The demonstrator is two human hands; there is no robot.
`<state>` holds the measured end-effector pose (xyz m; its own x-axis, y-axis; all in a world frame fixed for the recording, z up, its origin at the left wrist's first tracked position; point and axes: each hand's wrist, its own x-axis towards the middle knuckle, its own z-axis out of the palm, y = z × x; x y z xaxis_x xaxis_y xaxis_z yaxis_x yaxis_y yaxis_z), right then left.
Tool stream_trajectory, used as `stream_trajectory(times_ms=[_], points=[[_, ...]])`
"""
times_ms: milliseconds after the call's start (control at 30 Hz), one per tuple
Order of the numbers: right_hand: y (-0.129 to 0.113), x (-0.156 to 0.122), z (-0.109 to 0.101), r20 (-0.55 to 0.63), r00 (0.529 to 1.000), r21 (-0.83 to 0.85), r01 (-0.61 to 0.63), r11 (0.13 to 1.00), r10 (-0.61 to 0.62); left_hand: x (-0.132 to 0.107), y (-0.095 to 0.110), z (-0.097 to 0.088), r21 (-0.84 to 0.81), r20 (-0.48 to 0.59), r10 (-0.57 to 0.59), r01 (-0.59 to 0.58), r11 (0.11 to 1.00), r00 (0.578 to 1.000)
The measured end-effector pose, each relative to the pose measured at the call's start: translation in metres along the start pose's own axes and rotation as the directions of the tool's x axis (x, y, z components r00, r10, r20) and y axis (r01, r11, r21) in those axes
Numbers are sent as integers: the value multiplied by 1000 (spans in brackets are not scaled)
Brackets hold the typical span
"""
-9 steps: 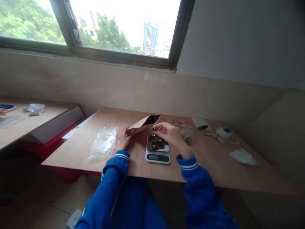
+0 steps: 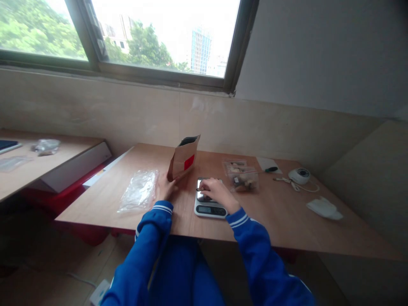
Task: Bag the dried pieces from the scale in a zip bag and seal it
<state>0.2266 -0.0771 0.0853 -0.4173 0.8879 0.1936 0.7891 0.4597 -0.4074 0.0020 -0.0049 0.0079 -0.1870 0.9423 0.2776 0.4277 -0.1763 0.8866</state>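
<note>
Wooden tabletop (image 2: 287, 221) under window: your left hand (image 2: 165, 187) is gripping the open brown paper bag (image 2: 184, 158); your right hand (image 2: 215, 192), fingers curled, is lying over the small digital scale (image 2: 208, 208).

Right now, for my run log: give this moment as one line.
left hand: steadies brown paper bag, upright, mouth open | right hand: on scale | clear tub: beside scale

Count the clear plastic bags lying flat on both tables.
2: one plastic bag on the near table left of the left hand, one on the far-left table.
</note>
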Motion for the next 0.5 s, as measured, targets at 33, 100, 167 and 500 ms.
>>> stream_trajectory(times_ms=[33, 100, 167, 500], points=[[1, 4, 4, 21, 1000, -86, -8, 996, 9, -1, 1, -1, -4, 7, 3, -3, 1000, 1000], [1, 9, 9, 60, 998, -215, -3, 977, 16, -2, 3, -2, 15, 19, 12, -13, 1000, 1000], [2, 10, 11, 81, 997, -282, 24, 959, -1, -2, 3, -2, 29, 23, 16, -17, 999, 1000], [11, -35, -2, -284, 955, 82, -64, 995, 84, 1, 1, -1, 84, -2, 1, -1, 996, 1000]])
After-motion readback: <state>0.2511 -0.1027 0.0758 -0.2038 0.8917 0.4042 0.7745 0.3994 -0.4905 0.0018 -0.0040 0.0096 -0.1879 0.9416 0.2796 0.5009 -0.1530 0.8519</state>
